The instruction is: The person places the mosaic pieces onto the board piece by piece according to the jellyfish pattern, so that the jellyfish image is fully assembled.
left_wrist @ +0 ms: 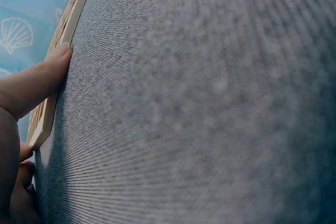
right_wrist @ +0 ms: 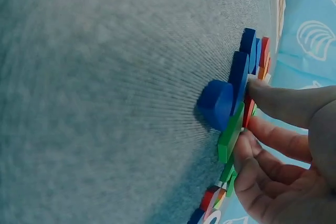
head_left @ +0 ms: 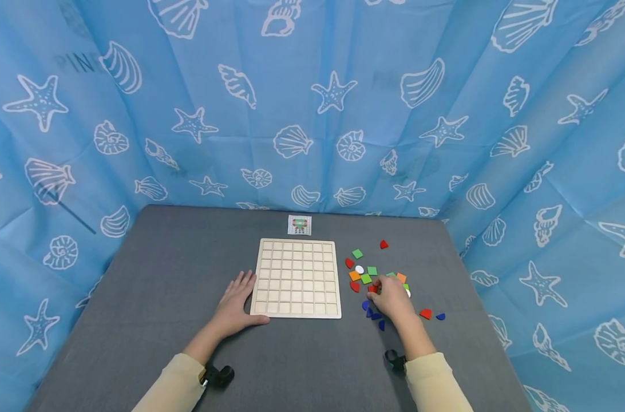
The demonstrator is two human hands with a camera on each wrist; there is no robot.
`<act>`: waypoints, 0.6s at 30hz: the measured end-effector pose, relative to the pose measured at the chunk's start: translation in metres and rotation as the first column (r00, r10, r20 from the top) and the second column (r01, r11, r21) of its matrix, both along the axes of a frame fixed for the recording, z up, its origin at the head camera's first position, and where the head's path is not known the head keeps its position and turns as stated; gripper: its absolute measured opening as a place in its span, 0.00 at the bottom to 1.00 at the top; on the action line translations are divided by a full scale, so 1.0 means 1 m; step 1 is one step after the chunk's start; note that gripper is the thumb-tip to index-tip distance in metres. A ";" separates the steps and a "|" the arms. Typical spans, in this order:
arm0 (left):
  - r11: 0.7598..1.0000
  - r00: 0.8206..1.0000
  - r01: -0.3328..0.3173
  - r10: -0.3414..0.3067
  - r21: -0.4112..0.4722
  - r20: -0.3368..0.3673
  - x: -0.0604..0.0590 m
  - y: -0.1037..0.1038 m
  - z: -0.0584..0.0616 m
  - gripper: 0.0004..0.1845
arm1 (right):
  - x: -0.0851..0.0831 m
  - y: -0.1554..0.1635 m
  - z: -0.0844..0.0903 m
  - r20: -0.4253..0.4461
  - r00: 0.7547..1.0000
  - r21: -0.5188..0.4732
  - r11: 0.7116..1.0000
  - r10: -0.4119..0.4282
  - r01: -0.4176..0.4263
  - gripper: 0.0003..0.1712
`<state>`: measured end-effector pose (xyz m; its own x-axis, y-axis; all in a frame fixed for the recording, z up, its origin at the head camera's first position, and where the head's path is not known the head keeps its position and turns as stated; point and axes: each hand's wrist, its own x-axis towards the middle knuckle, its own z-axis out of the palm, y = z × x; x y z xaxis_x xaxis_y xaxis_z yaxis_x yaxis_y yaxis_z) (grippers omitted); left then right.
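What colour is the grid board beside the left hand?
The grid board is pale, natural wood colour; the head view shows it best.

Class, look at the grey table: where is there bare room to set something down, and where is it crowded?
Bare: the grey table left of the left hand, and the near strip between the two sleeves. The wooden grid board has empty cells. Crowded: right of the board, where coloured tiles cluster around the right hand.

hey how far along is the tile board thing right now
Barely begun. Done: nothing, since every cell of the wooden grid board looks bare. In hand: the left hand steadies the board's left edge, while the right hand rests on the loose coloured tiles beside the board, fingers touching them. Left: all the tiles, still scattered on the grey table.
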<state>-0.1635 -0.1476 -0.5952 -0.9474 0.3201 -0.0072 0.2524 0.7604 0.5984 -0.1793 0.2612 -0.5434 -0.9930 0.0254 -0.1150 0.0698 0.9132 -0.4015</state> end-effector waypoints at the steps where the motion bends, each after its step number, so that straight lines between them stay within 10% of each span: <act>1: 1.000 1.000 0.000 0.000 0.003 0.000 0.000 0.000 0.000 0.66 | 0.000 0.000 0.000 0.003 1.000 -0.003 1.000 -0.002 0.002 0.17; 18: 1.000 0.999 -0.001 0.002 -0.022 0.047 -0.001 0.001 0.003 0.68 | -0.002 0.002 0.003 0.013 0.999 -0.057 0.998 0.029 -0.028 0.18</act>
<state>-0.1648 -0.1465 -0.5927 -0.9464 0.3176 -0.0582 0.2232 0.7737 0.5929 -0.1816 0.2629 -0.5404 -0.9916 -0.0099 -0.1291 0.0499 0.8908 -0.4516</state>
